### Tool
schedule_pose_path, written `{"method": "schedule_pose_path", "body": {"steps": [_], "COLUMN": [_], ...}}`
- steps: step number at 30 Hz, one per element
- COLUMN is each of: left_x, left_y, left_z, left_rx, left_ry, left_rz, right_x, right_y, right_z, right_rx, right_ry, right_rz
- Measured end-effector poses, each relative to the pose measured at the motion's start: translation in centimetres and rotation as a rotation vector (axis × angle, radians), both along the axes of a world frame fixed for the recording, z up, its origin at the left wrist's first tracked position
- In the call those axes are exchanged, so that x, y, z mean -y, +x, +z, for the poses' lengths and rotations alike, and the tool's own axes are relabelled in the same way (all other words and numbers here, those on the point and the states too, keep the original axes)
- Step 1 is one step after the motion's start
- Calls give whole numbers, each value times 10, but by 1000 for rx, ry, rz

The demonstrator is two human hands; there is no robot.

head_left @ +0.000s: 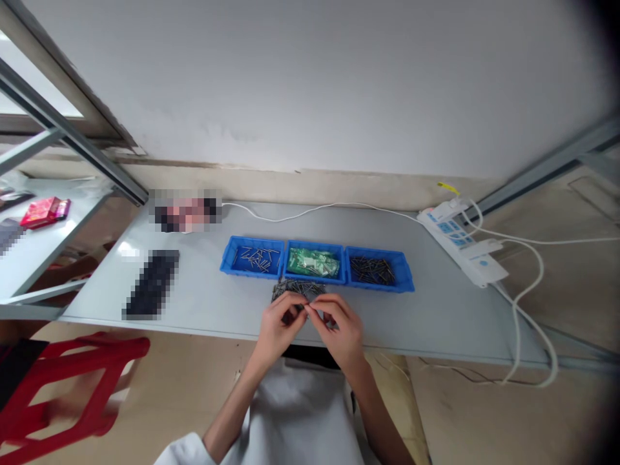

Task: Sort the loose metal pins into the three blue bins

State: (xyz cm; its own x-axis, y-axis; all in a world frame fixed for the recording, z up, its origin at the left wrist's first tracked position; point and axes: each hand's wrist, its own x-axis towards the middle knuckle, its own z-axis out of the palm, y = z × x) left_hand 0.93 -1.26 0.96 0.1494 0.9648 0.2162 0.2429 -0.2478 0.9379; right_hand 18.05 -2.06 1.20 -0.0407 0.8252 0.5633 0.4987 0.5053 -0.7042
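Note:
My left hand point(283, 320) and my right hand point(339, 323) meet fingertip to fingertip above the table's front edge. Both are closed in a pinch; whatever lies between the fingers is too small to make out. Just beyond them is a pile of thin dark metal pins or screws point(298, 286), partly covered by my hands. Behind the pile stand three blue bins in a row. The left bin point(229, 265) has scattered silvery pins point(259, 258), the middle bin point(317, 245) green-and-clear plastic packets point(312, 263), and the right bin point(404, 279) darker pins or screws point(372, 269).
A white power strip point(455, 242) with cables lies at the right of the grey table point(203, 297). At the left are a blurred dark object point(154, 284) and a blurred item point(186, 213) by the wall. A red stool point(87, 381) stands at lower left.

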Motion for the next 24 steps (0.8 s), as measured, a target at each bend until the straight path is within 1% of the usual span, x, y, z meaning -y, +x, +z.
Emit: {"method": "schedule_pose_path", "body": {"steps": [8,14,18,20,24], "left_x": [3,3,3,3,2], "left_y": [-3,-2,-3,-3,-4], "left_z": [-6,-4,-2,-2,-4], "left_rx": [24,49,30,9,-28], "left_ry": [-110,-143,-132,-128,-131], "left_rz": [60,61,66,65,47], "right_x": [4,0,-2,0,4], "right_y": [2,2,2,2,-1], "right_z": [-6,-10,-10,-10,-11], "right_rx": [-75,-136,-141,-126,-69], "right_ry": [-88,-184,-197,-198,-185], "right_rz": [36,49,82,75,9]}}
